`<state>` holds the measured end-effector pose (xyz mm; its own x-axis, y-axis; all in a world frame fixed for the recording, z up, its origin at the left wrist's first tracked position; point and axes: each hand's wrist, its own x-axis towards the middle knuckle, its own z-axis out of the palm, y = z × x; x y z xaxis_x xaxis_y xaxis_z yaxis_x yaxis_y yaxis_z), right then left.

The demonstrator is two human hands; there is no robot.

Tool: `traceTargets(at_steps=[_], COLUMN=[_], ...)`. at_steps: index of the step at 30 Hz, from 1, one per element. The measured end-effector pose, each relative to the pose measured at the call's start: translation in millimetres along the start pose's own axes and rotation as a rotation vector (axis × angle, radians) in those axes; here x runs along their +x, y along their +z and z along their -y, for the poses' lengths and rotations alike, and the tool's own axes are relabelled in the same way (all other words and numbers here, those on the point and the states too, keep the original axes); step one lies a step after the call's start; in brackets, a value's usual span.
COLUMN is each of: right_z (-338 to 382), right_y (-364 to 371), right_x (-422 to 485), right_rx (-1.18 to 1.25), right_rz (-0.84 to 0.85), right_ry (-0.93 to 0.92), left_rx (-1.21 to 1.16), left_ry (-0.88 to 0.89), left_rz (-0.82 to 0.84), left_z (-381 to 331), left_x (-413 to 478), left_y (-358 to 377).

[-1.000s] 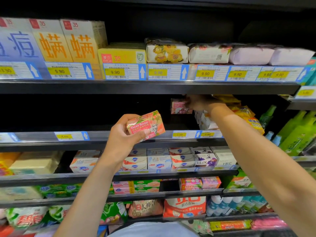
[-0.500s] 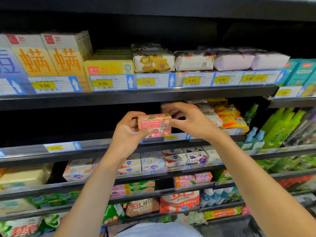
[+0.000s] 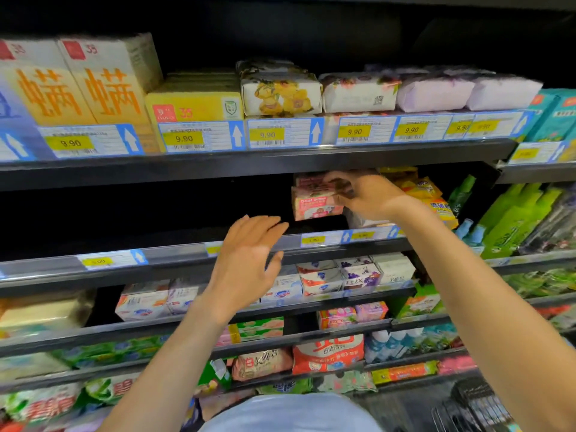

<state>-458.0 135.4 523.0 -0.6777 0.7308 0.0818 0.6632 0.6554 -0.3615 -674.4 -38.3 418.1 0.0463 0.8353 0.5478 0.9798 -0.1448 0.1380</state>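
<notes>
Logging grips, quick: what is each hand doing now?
Left hand: open, holding nothing.
Right hand: grips a soap box.

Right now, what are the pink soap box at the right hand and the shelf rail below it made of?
Pink soap box: printed carton, likely cardboard, slight sheen; flat faces, square edges. Blurred, so film wrap possible. Shelf rail: probably clear glossy plastic strip over dark metal; it reflects light and holds price tags.
</notes>
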Motion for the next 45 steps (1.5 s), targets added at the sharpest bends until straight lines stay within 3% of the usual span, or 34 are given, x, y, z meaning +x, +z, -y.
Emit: traceTargets(at_steps=[3,11,27,40,43,45], right_z=[-5.2,-7.5,-2.0,15.6,24.1,30.3], right_y=[3.6,13.2,18.9,13.4,12.0,27.8], right_x=[15.1,42.1,46.7,36.1,-3.5,-48.8], right_rx=[-0.117,-0.288,-0.332,-0.347,-0.424,-0.393], right_rz=[0.023,0.014,-0.041,-0.006,-0.126,-0.379], right_ry=[-0.020,0.010,0.094,0.281,0.273,0.222], left_rx=[0.127,0.153,0.121,0.089,0.005,-0.114], left_ry=[0.064,0.127,0.163,0.116,0.101,0.087], left_rz=[0.033,-0.014,-0.046,0.096,0.020,-0.089], left_z=[2.2,9.6,12.9,4.1,-2.8,-8.9], left_x=[-7.4,-10.2,-11.2,-10.8,-21.2,-34.0], left_y=[7.3,12.4,12.2,-5.7,-10.7,-10.3])
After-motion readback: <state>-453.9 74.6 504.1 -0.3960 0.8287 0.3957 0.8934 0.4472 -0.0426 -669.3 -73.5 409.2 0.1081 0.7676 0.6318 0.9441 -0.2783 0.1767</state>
